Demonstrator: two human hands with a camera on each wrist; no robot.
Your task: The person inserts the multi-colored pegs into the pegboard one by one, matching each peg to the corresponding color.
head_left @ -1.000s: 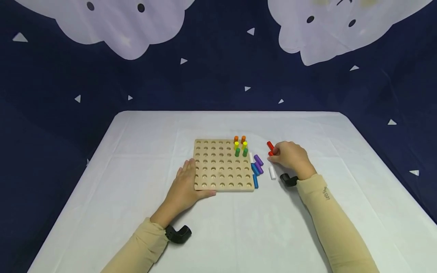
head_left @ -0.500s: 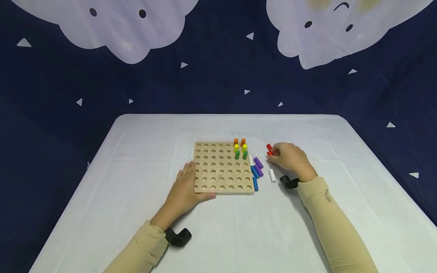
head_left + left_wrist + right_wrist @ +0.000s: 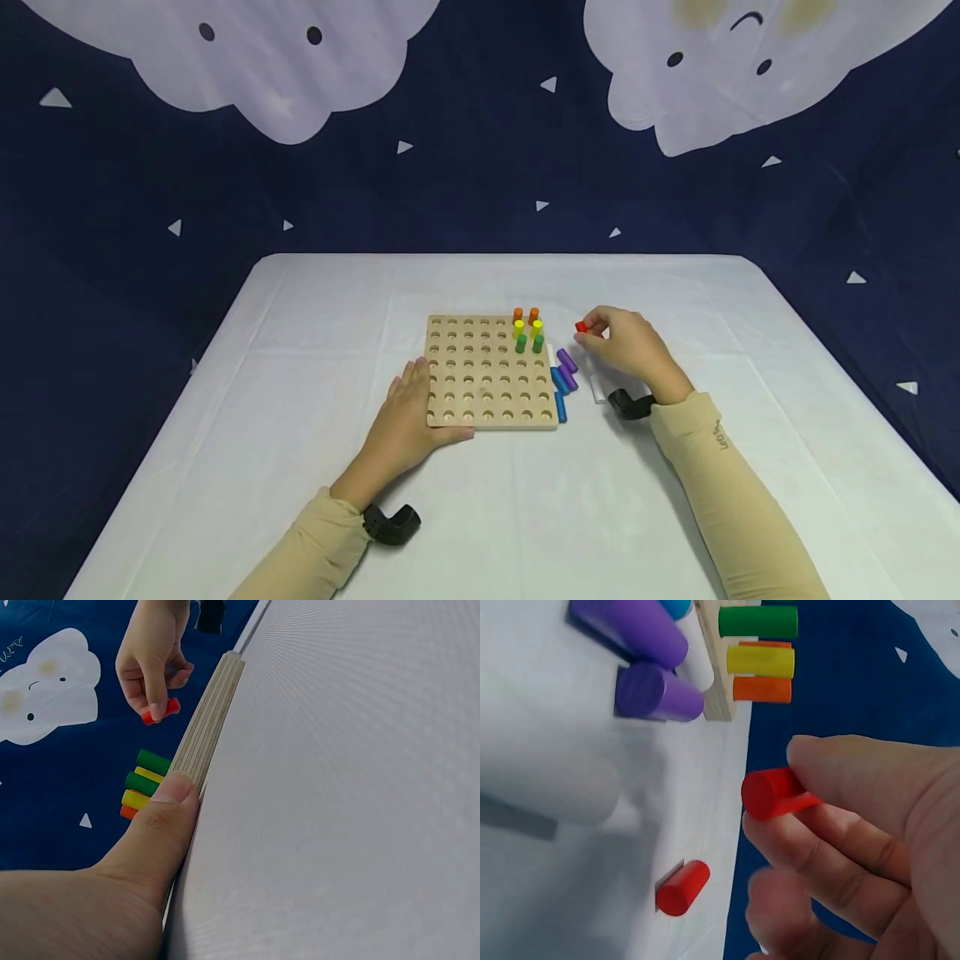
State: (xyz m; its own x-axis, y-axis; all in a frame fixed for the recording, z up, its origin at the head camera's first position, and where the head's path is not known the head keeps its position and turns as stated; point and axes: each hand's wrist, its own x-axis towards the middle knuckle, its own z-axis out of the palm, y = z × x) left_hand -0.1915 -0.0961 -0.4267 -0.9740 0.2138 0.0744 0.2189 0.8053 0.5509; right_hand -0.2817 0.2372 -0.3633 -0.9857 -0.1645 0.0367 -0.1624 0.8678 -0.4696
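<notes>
A square wooden pegboard [image 3: 486, 383] with rows of holes lies on the table. My left hand [image 3: 401, 417] rests at its near left corner, fingers along the left side and thumb [image 3: 174, 795] against the front edge. Two orange, two yellow and two green pegs [image 3: 537, 344] stand upright in its far right corner. My right hand [image 3: 633, 346] pinches a red peg [image 3: 772, 791] between thumb and fingers, above the table right of the board. Another red peg [image 3: 682, 888] lies on the table below that hand.
Two purple pegs [image 3: 567, 361], two blue pegs [image 3: 561, 407] and a white peg [image 3: 551, 356] lie along the board's right side. A second white peg [image 3: 597, 389] lies further right, near the black wrist camera [image 3: 632, 405]. White cloth covers the table.
My right hand has lifted a red peg from the table and moved slightly left and away from me. The left hand stays at the pegboard. The head view has tilted slightly up.
</notes>
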